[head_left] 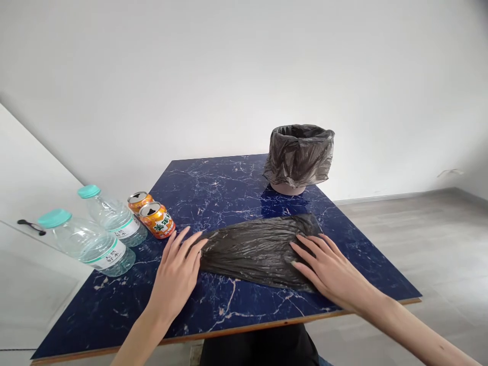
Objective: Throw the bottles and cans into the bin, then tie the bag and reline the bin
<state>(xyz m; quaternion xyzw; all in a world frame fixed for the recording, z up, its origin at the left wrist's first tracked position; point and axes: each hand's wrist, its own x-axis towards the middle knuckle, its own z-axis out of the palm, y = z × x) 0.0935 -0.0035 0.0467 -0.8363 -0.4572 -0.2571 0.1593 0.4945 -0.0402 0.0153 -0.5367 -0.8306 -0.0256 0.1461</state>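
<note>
A black plastic garbage bag [251, 251] lies flattened and wrinkled across the near part of the table, its left end gathered narrow. My left hand [179, 267] rests at that narrow end, fingers stretched out, partly on the table and touching the bag's edge. On the wide right end lies my right hand [324, 264], palm down with its fingers spread over the plastic. Beyond the bag stands a small bin lined with a dark plastic bag [299, 157], folded down over its rim; only the pale base shows below.
Two clear water bottles with teal caps, a nearer one [93, 249] and a farther one [114, 216], stand at the left. Beside them are two opened orange cans, one in front [157, 219] and one behind [138, 202]. The blue marbled table [213, 178] meets a white wall.
</note>
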